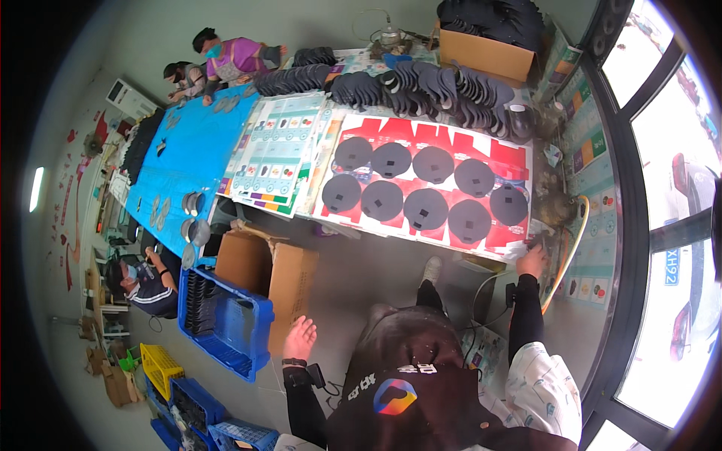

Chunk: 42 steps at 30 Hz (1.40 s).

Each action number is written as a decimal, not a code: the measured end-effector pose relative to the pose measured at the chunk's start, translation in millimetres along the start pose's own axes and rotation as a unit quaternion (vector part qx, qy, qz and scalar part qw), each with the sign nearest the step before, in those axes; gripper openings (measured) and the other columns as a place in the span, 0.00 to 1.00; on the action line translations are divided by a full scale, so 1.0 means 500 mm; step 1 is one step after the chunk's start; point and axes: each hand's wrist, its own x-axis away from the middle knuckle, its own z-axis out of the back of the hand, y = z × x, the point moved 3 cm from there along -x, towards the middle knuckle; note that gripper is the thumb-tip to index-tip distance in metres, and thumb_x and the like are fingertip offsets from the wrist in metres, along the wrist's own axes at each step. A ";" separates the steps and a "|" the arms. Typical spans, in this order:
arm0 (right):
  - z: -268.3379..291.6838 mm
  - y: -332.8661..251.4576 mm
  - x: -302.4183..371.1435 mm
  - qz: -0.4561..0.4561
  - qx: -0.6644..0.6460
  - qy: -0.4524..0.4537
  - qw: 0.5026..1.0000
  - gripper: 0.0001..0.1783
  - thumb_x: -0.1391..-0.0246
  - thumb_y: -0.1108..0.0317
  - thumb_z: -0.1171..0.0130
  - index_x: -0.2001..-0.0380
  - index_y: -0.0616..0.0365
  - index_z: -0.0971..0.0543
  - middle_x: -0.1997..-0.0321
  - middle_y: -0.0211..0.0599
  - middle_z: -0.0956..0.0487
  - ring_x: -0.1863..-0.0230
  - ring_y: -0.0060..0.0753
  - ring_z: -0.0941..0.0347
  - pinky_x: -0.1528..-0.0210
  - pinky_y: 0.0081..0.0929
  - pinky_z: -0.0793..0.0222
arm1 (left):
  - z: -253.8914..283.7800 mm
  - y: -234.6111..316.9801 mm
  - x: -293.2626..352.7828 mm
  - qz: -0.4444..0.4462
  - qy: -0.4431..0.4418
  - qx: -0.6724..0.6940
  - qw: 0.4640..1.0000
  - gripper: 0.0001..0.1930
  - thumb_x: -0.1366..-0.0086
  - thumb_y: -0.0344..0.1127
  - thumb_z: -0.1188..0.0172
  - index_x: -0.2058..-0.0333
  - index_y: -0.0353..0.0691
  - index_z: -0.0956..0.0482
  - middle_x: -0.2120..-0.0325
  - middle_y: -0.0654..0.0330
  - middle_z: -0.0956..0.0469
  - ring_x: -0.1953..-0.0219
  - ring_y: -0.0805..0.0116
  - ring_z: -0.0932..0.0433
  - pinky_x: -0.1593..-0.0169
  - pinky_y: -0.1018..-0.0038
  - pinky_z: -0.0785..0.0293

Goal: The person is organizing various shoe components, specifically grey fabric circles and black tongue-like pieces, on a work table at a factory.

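Observation:
Several dark grey round discs, most with a small black square patch, lie in two rows on a red and white printed sheet on the table before me. My right hand is at the sheet's near right corner, its fingers curled around something small and dark that I cannot make out. Away from the table, my left hand hangs in the air beside a cardboard box. Its fingers are apart and nothing is in them.
Rows of dark curved pieces line the table's back, near a full carton. A blue-covered table stretches left, with co-workers around it. A blue crate stands left of me; a yellow hose and windows are at right.

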 end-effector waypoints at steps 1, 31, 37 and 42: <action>-0.018 0.007 -0.008 -0.017 0.003 -0.021 1.000 0.32 0.57 0.65 0.34 0.48 0.63 0.33 0.46 0.55 0.27 0.43 0.62 0.30 0.38 0.57 0.38 | -0.003 0.018 0.005 -0.007 -0.008 -0.012 1.000 0.21 0.27 0.40 0.46 0.39 0.41 0.30 0.49 0.55 0.22 0.51 0.61 0.21 0.48 0.65 0.23; 0.432 -0.585 0.231 0.140 -0.487 -0.396 0.766 0.05 0.52 0.74 0.43 0.69 0.58 0.22 0.76 0.26 0.25 0.75 0.20 0.33 0.72 0.24 0.37 | -0.023 0.463 0.314 -0.416 0.111 -0.091 0.898 0.48 0.30 0.74 0.70 0.55 0.29 0.19 0.72 0.51 0.16 0.67 0.56 0.18 0.45 0.55 0.27; 0.425 -0.847 0.276 0.228 -0.506 -0.466 0.689 0.19 0.51 0.75 0.40 0.53 0.62 0.20 0.66 0.27 0.21 0.65 0.23 0.28 0.64 0.26 0.31 | 0.470 -0.127 -0.085 0.135 0.048 -0.710 0.689 0.38 0.28 0.69 0.59 0.50 0.36 0.21 0.62 0.54 0.14 0.60 0.58 0.15 0.51 0.46 0.23; 0.357 -0.990 0.220 0.141 -0.429 -0.478 0.753 0.37 0.54 0.73 0.35 0.37 0.64 0.30 0.58 0.39 0.19 0.66 0.32 0.20 0.68 0.31 0.20 | 0.340 -0.216 -0.037 0.343 0.062 -0.369 0.862 0.24 0.30 0.57 0.45 0.45 0.46 0.25 0.51 0.58 0.18 0.56 0.55 0.17 0.54 0.49 0.24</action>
